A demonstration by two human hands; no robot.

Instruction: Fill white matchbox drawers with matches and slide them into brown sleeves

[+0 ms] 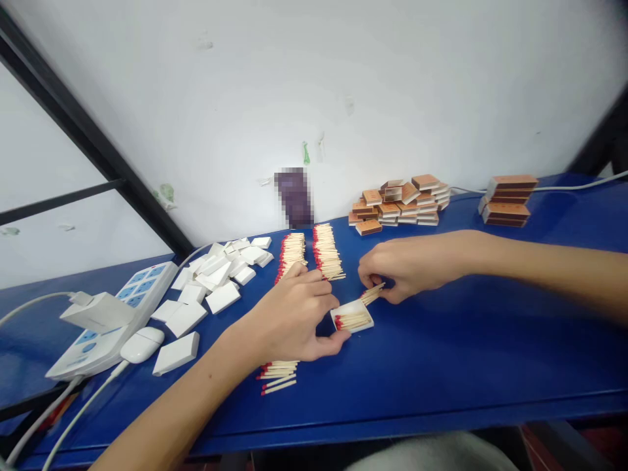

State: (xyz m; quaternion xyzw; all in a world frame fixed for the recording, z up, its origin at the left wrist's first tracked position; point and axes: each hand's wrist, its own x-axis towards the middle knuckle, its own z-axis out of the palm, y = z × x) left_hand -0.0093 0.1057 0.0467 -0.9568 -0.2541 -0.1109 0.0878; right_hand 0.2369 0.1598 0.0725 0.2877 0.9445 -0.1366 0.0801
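My left hand [304,314] grips the left end of a small white matchbox tray [367,325] between thumb and fingers. Inside the tray lie several red-headed matches [354,320], heads toward the left. Just beyond its far right corner, my right hand [409,265] pinches a small bunch of matches [371,294], their red heads near the tray's rim. Two long rows of matches lie behind my left hand: a left row [293,250] partly covered by that hand, and a right row [328,252]. More loose matches [279,376] show below my left wrist.
White matchbox trays [223,297] are heaped at the left, by a power strip [152,281] with a charger [101,313] and a white earbud case [142,345]. Orange matchbox sleeves [390,209] are piled against the wall; another stack [507,212] stands at right. Cables run across the blue table [441,366].
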